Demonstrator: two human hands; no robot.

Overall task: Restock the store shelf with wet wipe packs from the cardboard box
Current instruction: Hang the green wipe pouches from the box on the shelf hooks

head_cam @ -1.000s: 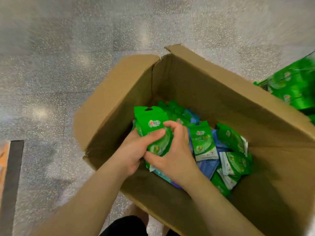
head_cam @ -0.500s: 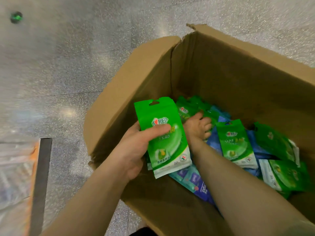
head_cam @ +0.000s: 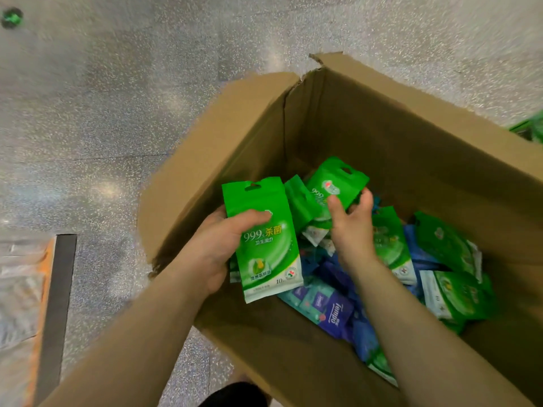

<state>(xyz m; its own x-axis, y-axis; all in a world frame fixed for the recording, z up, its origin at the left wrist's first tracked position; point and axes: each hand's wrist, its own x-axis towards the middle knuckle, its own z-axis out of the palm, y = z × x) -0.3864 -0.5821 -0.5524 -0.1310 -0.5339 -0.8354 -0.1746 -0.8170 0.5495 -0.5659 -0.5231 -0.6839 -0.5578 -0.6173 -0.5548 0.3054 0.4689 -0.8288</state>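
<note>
- The floor (head_cam: pixel 123 118) fills the upper and left part of the view: pale grey speckled stone with soft glare spots from lights overhead, and a faint joint line running across it.
- A small green spot (head_cam: pixel 11 17) lies on the floor at the far top left, too blurred to tell what it is.
- The cardboard box (head_cam: pixel 382 136) stands open on the floor, its flaps raised, one corner torn at the top edge; it takes up most of the right half.
- At the left edge a dark strip (head_cam: pixel 57 304) runs along an orange band with clear plastic beside it; what it belongs to cannot be told.
- Green goods (head_cam: pixel 531 129) show just past the box's far right edge, blurred.
- Inside the box, loose green wipe packs (head_cam: pixel 452 292) lie heaped over blue and purple tissue packs (head_cam: pixel 335 314) on the bottom.
- The left hand (head_cam: pixel 211 254) grasps a green pack (head_cam: pixel 266 245) upright over the near left corner of the box, thumb across its front, fingers behind; more pack edges show beneath it.
- The right hand (head_cam: pixel 352 227) reaches deeper in and pinches a second green pack (head_cam: pixel 332 186) between thumb and fingers, tilted, its hanging hole pointing to the far wall.
- Both forearms come in bare from the bottom edge.
</note>
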